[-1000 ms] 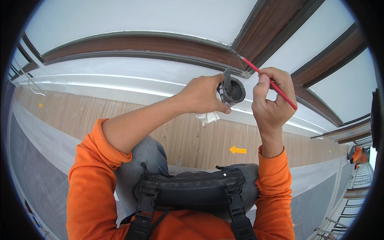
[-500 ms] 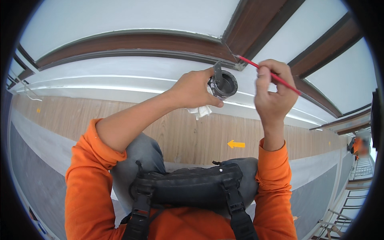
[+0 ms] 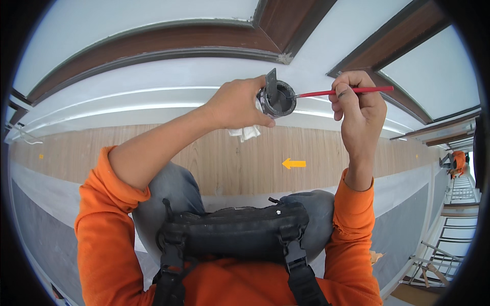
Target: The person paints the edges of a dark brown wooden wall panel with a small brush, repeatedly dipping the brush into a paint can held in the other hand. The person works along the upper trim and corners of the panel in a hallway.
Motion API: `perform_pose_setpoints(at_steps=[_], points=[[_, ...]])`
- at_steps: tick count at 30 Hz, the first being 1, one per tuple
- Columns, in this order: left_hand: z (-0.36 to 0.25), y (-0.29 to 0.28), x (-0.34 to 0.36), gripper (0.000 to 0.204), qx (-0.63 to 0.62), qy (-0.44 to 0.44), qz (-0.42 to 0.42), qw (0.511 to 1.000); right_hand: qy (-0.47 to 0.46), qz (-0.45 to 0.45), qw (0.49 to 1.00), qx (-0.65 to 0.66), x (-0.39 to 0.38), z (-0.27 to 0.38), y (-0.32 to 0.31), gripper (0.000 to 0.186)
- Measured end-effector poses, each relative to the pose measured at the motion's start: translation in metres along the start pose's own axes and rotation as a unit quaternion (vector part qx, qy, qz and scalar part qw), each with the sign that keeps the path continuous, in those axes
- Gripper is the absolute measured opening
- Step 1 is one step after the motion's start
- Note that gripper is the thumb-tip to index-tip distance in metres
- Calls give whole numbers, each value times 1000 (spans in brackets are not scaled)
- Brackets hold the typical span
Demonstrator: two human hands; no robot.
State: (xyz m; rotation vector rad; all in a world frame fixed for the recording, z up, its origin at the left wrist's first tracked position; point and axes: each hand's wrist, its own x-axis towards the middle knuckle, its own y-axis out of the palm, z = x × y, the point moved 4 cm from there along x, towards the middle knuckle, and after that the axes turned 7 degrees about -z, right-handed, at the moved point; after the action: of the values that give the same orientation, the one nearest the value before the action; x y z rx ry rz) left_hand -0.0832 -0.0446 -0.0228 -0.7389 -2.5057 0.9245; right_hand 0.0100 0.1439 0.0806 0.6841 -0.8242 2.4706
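Note:
My left hand (image 3: 239,104) is closed around a small round paint pot (image 3: 287,109), with a white cloth (image 3: 245,133) bunched under the palm. Dark grey paint coats the inside of the pot. A flat metal strip with holes (image 3: 271,84) stands up out of it, leaning on the rim by my fingers. Between thumb and fingers, my right hand (image 3: 360,104) pinches a thin paintbrush with a red handle (image 3: 326,93). Its tip is at the pot's right rim, over the opening. A dark smudge marks my right thumb.
Ahead, a brown panel frame (image 3: 219,38) with dark grey edges is set in a white wall (image 3: 168,76); its corner has a whitish smear. Wood-look flooring (image 3: 224,168) with a yellow arrow (image 3: 294,163) lies below. A black bag (image 3: 229,229) rests across my lap. Far right, another person (image 3: 458,162) in orange.
The paintbrush has left the frame's corner, swung nearly level, and its tip has come down to the pot. My left hand still holds the pot. The view has shifted slightly.

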Motion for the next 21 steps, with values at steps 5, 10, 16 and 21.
perform_pose_setpoints(at_steps=[5,10,16,21], points=[[-3,5,-3,74,26,-3,12,1000,-17,28,999,-5,-5,-2,3,7],[-9,-3,-4,70,17,14,10,1000,-65,67,995,-33,-4,5,17,6],[-8,-10,-3,70,36,-35,12,999,-18,11,1000,14,-1,4,10,8],[2,-9,1,73,26,-85,4,996,-36,42,998,42,0,-3,13,9]])
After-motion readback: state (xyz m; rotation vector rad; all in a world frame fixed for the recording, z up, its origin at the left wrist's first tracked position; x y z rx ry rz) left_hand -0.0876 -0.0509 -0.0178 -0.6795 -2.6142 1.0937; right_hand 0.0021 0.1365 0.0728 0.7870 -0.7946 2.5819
